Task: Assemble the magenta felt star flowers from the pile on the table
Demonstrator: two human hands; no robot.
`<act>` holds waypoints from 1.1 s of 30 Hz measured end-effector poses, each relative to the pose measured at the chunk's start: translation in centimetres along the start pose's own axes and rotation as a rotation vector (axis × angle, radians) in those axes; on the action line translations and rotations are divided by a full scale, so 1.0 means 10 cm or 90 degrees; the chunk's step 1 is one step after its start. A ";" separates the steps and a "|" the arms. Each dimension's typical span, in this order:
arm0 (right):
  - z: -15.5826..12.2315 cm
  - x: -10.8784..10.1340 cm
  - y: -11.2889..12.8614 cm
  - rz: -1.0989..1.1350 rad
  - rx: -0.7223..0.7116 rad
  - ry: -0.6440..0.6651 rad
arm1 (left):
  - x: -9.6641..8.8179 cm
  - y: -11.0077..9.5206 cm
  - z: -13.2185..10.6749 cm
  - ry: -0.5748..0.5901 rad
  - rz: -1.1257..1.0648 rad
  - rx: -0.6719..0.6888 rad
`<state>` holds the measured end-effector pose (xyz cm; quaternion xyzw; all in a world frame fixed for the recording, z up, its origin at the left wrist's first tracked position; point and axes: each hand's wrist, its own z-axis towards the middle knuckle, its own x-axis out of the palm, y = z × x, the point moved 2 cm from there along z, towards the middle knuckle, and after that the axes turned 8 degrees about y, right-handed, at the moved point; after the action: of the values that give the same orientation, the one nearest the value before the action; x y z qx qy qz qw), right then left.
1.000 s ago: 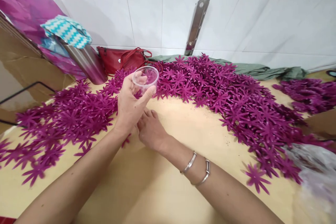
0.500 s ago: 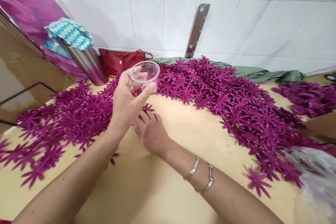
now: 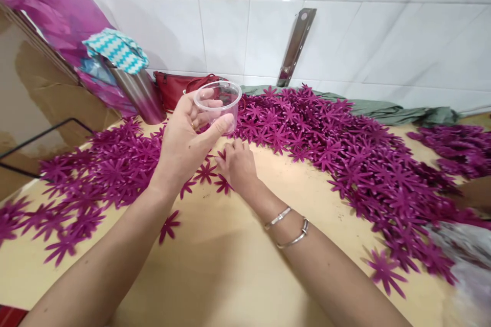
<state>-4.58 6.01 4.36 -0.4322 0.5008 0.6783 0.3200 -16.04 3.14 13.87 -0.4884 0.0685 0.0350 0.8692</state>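
Worktop (image 3: 249, 265) carries purple flower heap (image 3: 356, 163); pieces likely light, flexible, best pinched at centre. Clear cup (image 3: 233, 108), upright above worktop: probably light, slippery, crushable; hold below rim. Left hand (image 3: 180, 143): fingers and thumb wrapped on cup wall. Right hand (image 3: 240, 166): fingers bent beside loose flowers (image 3: 205, 171); closure hidden, cannot tell.

White tiled wall (image 3: 226, 36), slanted metal strip (image 3: 296, 47) against it, pale tabletop (image 3: 184, 286)

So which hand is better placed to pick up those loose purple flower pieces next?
Probably the right hand: it is down beside the loose purple flower pieces, with nothing visibly held. The left hand is occupied, holding the clear cup.
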 end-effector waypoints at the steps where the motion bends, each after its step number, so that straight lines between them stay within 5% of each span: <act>1: 0.04 0.03 0.01 0.010 0.012 -0.003 | 0.01 -0.01 -0.01 0.006 0.001 -0.001; 7: 0.18 0.07 -0.20 0.106 0.017 0.006 | 0.03 -0.05 -0.03 0.028 0.020 0.009; 13: -0.19 0.00 -0.29 0.137 0.072 -0.026 | -0.02 -0.02 0.00 0.019 0.009 0.023; 16: -0.41 0.15 0.01 0.119 0.057 -0.030 | -0.03 -0.05 0.02 0.013 0.003 0.023; 20: -0.52 0.52 0.66 0.088 0.030 0.118 | -0.04 -0.12 0.01 0.003 -0.028 0.035; 24: -0.46 0.76 1.19 0.073 -0.033 0.161 | -0.03 -0.21 -0.02 -0.020 -0.044 0.064; 33: -0.20 0.62 1.41 0.023 -0.169 0.116 | -0.02 -0.33 -0.07 -0.080 -0.032 0.103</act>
<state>-18.92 -0.06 4.16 -0.5211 0.4411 0.7025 0.2009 -15.86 0.83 16.35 -0.4153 0.0046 0.0382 0.9089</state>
